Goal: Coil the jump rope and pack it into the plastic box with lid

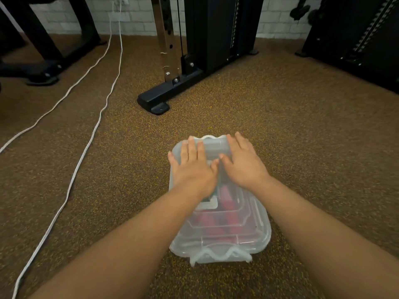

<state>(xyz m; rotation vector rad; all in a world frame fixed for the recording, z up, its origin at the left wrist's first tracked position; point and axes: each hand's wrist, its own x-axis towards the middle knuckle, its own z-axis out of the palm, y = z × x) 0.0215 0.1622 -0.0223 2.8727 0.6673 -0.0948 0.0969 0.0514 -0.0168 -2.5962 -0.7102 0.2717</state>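
On the speckled brown floor (pixel 280 117) we see gym gear first: a black machine frame (pixel 216 35) with a chrome upright at top centre, its base foot (pixel 155 100) angled toward us, another dark frame (pixel 43 39) top left and a black unit (pixel 356 35) top right, all against a white brick wall (pixel 133 16). Two white cables (pixel 90 134) run from the wall down the left side of the floor.

Lower centre we note the clear plastic box (pixel 254 234) sitting on the floor, lid (pixel 216 147) on top. Red shapes show through the plastic, so we log the jump rope (pixel 224 219) as inside the box; its coil form is blurred, can't tell. A wavy latch tab (pixel 218 255) sits at the near end.

Both bare forearms reach in from the bottom. Our left hand (pixel 194 167) lies flat, fingers spread, palm down on the far left part of the lid. Our right hand (pixel 244 162) is also flat and spread, palm down on the far right part, thumb tips nearly meeting the left. Neither hand pinches anything.
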